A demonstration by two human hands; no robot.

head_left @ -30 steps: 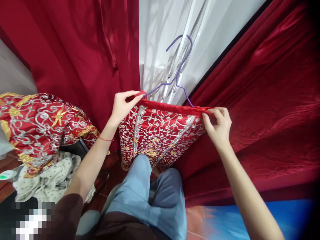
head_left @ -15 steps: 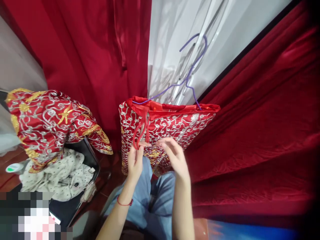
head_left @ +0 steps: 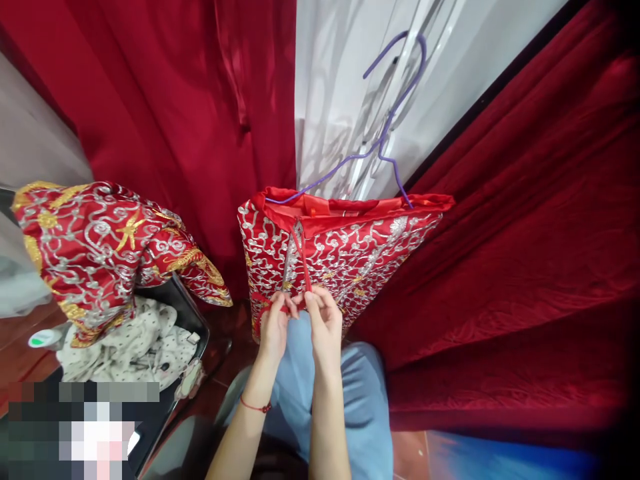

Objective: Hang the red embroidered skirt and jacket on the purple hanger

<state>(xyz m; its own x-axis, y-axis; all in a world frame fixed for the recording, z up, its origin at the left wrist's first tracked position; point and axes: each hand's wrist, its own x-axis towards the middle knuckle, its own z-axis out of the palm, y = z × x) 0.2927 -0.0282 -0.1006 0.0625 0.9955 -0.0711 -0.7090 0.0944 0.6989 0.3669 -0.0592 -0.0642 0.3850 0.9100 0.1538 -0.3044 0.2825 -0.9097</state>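
Note:
A red skirt-like garment (head_left: 345, 253) with silver and gold embroidery hangs by its red waistband from a purple hanger (head_left: 345, 163). Thin red cords (head_left: 306, 261) run down from a slit at the waistband. My left hand (head_left: 276, 327) is closed on the red cord, with a loop of it lying out to the left. Close beside it, my right hand (head_left: 324, 323) pinches the cord, which is pulled taut up to the waistband. The fingertips of both hands nearly meet in front of the garment.
On the left, another embroidered red garment (head_left: 110, 247) drapes over a black chair (head_left: 187, 300). Dotted white cloth (head_left: 130, 347) lies on the seat by a white-capped item (head_left: 45, 338). Red curtains (head_left: 500, 280) hang right and behind, with white drapery (head_left: 325, 80) between.
My right hand has moved left and down to the cord and now pinches it. The cord, looped and slack before, is stretched straight. The hanger's hook has shifted upward in view.

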